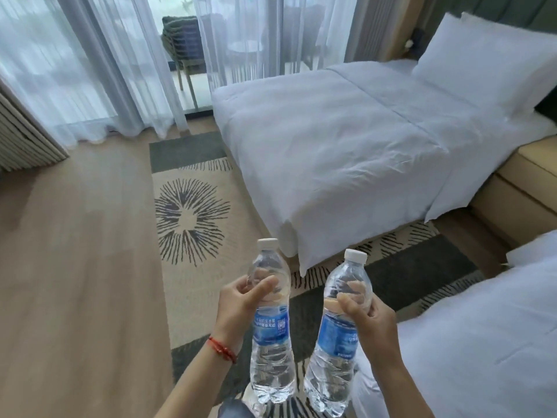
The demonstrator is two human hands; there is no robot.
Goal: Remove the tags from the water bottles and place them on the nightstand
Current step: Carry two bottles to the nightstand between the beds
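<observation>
Sheer white curtains (90, 64) hang along the far left, above a wooden floor (75, 282). A patterned rug (193, 212) with a dark starburst motif runs beside them. In the foreground the left hand (238, 309), a red cord bracelet (223, 349) on its wrist, grips the upper body of the left water bottle (271, 324), thumb curled across the front; the bottle is held in the air, nearly upright, its white cap on and blue label round the middle. Just beside it, apart, the right water bottle (334, 333) tilts slightly right, clamped near its shoulder by the right hand (370, 321), fingers wrapped round it. Behind stands a white-covered bed (346, 152) with a pillow (488, 58); a second bed (482, 342) edges in at lower right.
</observation>
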